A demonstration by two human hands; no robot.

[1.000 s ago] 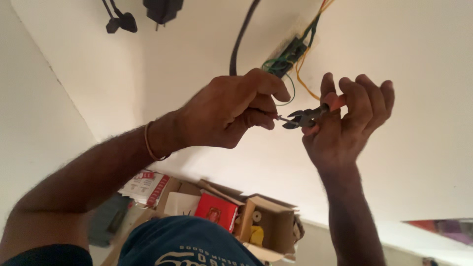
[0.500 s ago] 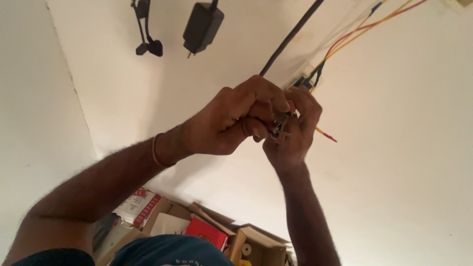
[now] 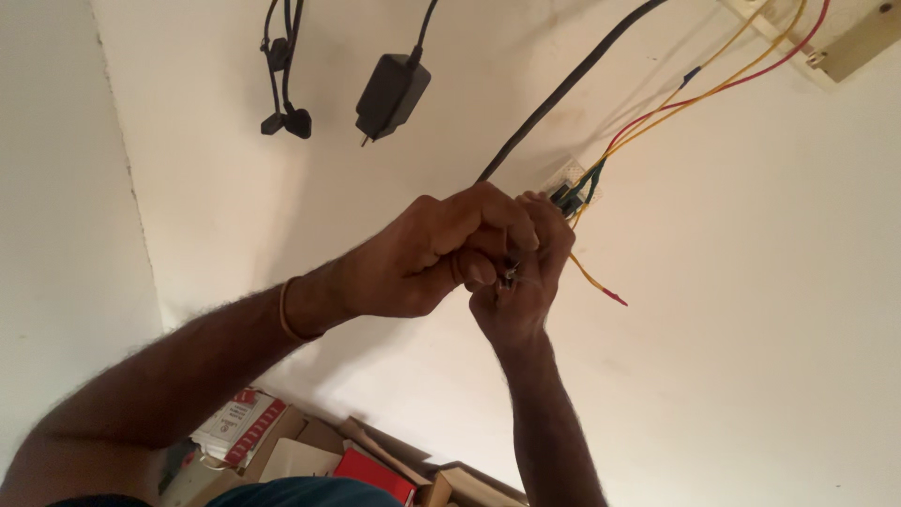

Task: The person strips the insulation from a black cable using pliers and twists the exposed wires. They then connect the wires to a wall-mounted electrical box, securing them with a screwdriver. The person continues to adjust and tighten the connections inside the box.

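**Wire work at the wall opening, both hands closed in**

Far left, two black plugs (image 3: 286,120) and a black adapter (image 3: 392,92) are hanging against the white wall (image 3: 751,357), untouched. Below them, cardboard boxes (image 3: 310,455) are sitting along the bottom edge.

Moving right: the left hand (image 3: 422,258), thin band at the wrist, is curling shut, fingers pinching something small at the meeting point. Just beside it, touching, the right hand (image 3: 526,282) is closing around a small dark metal tool (image 3: 510,272); exact kind not readable.

Both are working right at the wire bundle (image 3: 574,199), where green, yellow and red leads are emerging from the wall opening. A loose yellow, red-tipped wire end (image 3: 601,289) is dangling right of the hands.

Judgement: mid-step, stripping or joining a lead. Next move probably needs a steady pinch and a short, controlled pull.
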